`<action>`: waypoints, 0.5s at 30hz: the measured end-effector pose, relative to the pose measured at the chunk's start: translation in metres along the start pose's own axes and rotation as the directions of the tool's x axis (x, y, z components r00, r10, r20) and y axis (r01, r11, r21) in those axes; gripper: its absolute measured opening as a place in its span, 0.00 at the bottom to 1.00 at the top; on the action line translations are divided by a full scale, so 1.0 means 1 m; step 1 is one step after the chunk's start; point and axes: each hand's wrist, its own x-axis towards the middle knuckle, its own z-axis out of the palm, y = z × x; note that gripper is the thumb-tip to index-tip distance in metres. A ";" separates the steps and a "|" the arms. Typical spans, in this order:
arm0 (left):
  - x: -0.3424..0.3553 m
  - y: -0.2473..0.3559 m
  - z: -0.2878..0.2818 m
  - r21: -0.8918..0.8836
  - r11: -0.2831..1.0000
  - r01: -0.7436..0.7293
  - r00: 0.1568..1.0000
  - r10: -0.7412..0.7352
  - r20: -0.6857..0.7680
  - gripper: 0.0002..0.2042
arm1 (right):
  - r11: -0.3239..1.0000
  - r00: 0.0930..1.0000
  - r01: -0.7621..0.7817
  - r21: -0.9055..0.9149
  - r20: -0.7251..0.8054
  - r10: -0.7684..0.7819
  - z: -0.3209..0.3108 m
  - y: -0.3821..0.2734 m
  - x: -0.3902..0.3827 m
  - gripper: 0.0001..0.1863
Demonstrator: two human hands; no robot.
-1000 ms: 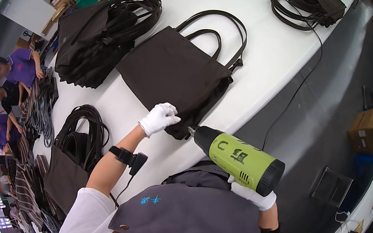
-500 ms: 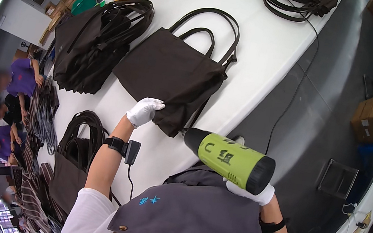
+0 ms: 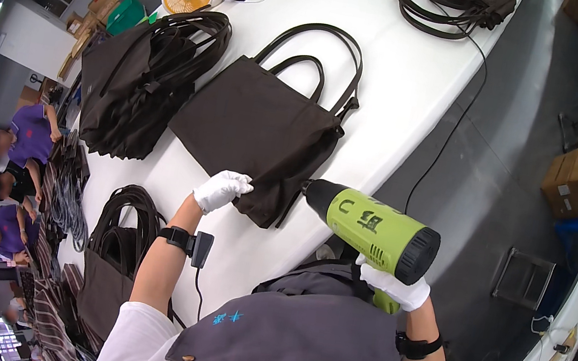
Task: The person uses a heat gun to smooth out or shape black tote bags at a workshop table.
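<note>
The dark brown fabric tote bag (image 3: 254,113) lies on the white table (image 3: 397,84) ahead of both hands, its longer edges slanting nearer toward the right. The white-gloved left hand (image 3: 224,191) is closer, fingers curled at the bag's near edge; whether they pinch fabric, I cannot tell. Right of the bag, the white-gloved right hand (image 3: 396,284) grips a green cylindrical heat gun (image 3: 372,229), nozzle toward it.

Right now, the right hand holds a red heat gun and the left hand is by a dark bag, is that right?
Not quite: the heat gun is green, not red, as the head view shows. The right hand does hold it, and the left hand is by the dark bag.
</note>
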 end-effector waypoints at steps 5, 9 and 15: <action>-0.004 0.011 0.011 0.215 0.976 -0.024 0.992 -0.003 0.125 0.08 | 0.998 0.978 -0.061 0.025 -0.197 0.065 -0.007 -0.011 0.036 0.06; -0.005 0.045 0.034 0.704 0.710 -0.002 0.995 -0.067 0.071 0.16 | 0.996 0.994 -0.042 -0.080 -0.106 0.033 -0.024 -0.013 0.041 0.07; 0.002 0.032 0.092 0.870 0.205 -0.447 0.801 0.526 0.287 0.39 | 0.998 0.972 -0.004 0.069 -0.236 0.020 -0.035 -0.019 0.057 0.12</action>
